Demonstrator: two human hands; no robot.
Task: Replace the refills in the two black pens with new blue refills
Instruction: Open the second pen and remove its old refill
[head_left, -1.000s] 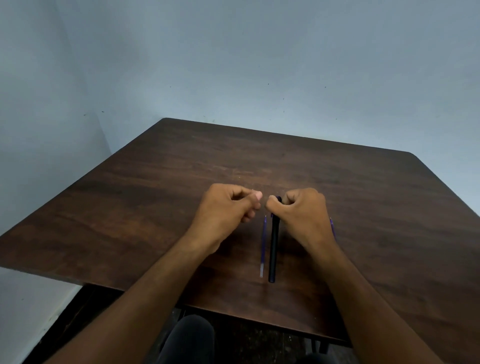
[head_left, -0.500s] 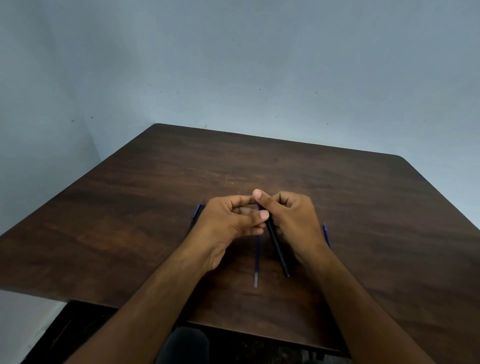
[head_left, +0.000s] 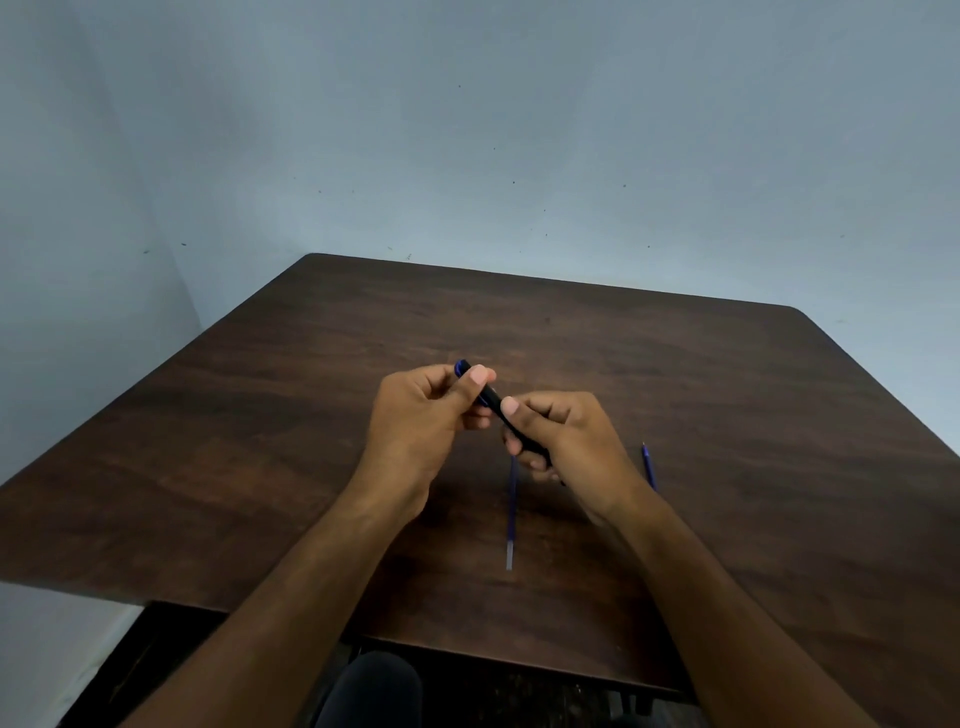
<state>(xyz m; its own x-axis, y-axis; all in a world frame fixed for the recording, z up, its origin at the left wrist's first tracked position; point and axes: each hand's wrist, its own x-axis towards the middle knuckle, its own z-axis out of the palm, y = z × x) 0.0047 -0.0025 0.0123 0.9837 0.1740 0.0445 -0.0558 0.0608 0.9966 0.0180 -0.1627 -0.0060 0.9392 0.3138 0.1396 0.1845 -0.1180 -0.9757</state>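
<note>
1. We hold one black pen (head_left: 492, 402) in the air above the table (head_left: 727, 395), slanting from upper left down to lower right. Our left hand (head_left: 426, 421) pinches its upper end between thumb and forefinger, just below a blue end piece, and our right hand (head_left: 566, 441) curls round the lower barrel.
2. One blue refill (head_left: 511, 512) lies on the table below our hands, pointing toward us with a pale near end. A second blue refill (head_left: 649, 466) lies just right of our right wrist, partly hidden by it. We do not see the other black pen here.
3. We judge the pen light and stiff, with a smooth barrel that may slip when twisted, so each hand should grip close to the joint and turn in opposite ways.
4. Whether the joint sits exactly between our two thumbs we cannot say; the fingers cover it.
5. The refills look thin and bendable. We would take one near its middle, pinch lightly, and feed it straight, since sideways force could kink it or harm the tip.
</note>
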